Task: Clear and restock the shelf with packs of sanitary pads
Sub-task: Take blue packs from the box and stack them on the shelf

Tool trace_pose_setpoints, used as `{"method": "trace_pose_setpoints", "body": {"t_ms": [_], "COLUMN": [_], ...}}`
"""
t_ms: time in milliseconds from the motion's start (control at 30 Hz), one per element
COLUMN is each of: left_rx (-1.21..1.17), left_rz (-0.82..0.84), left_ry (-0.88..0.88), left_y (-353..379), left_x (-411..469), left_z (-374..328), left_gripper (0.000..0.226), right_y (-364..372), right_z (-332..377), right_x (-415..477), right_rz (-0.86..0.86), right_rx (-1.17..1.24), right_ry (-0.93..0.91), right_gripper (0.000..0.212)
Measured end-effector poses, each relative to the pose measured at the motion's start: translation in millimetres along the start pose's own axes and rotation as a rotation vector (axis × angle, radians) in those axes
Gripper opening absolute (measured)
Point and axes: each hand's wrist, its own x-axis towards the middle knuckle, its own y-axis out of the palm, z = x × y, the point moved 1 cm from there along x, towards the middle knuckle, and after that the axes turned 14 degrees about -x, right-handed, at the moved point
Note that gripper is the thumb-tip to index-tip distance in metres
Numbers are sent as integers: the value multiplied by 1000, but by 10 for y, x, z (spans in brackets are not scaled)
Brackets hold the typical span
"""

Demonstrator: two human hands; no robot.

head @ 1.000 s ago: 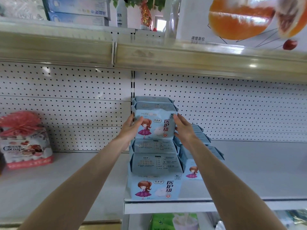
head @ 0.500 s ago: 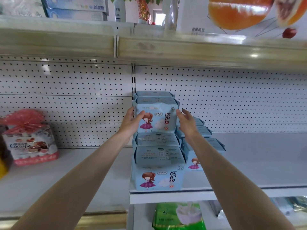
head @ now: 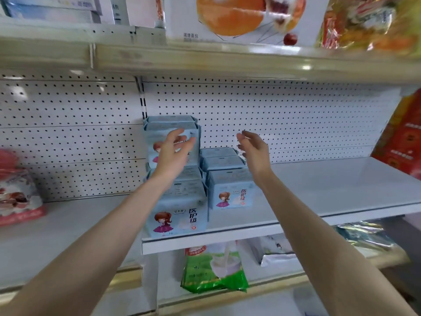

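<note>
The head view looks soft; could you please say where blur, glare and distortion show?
In the head view, blur smears the left hand and the red pack at the left edge; glare spots sit on the upper shelf rail, which the wide lens bows; the front pad pack reads sharp.

On my feed, both forearms [head: 109, 226] are bare right to the frame's edge, slim and smooth. The left hand [head: 174, 153] and right hand [head: 255, 151] are bare as well (fingertips too blurred to judge the nails).
</note>
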Motion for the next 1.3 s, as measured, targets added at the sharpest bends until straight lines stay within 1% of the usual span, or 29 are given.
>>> {"method": "trace_pose_setpoints", "body": {"t_ms": [167, 233, 367, 467, 533, 667, 700, 767, 833, 967, 1033, 1200, 1300], "left_rx": [81, 76, 75, 71, 75, 82, 74, 77, 116, 137, 125, 145, 153], "left_rz": [91, 86, 60, 2, -38, -54, -79, -94, -73, -63, -63, -3, -2], "left_ry": [85, 82, 74, 26, 6, -174, -188, -188, -272, -411, -457, -596, -719], "left_y": [581, 835, 1561, 1999, 2227, 2802, 2918, 3032, 3168, 3360, 3412, 3441, 3484], "left_x": [-325, -450, -950, -1365, -1622, -2220, -2333, -2463, -2675, -3026, -3095, -3444, -3683], "left_z": [-68, -82, 77, 318, 473, 805, 883, 986, 1251, 1748, 1915, 2599, 3010], "left_gripper": [42, 42, 42, 41, 40, 41, 39, 35, 37, 44, 46, 52, 49], "right_y": [-633, -896, -1649, -2170, -2479, -3104, -3209, -3303, -3400, -3538, -3556, -3502, -3465], "right_z": [-197, -262, -627, -992, -1237, -1853, -1992, -2189, -2508, -3128, -3325, -4027, -4423], "right_x": [-186, -202, -310, -403, -461, -626, -650, -721, -857, -1086, -1155, -1425, -1560], "right_rz": [-51, -42, 9, 55, 76, 145, 156, 171, 212, 243, 259, 281, 330], "right_rx": [39, 63, 81, 43, 35, -8, -9, -1, -51, -104, -135, -207, -221], "right_ry": [-31, -43, -52, -39, -31, 93, 118, 123, 179, 302, 329, 467, 561], "right_gripper": [23, 20, 17, 13, 14, 18, 19, 20, 20, 16, 15, 18, 26]}}
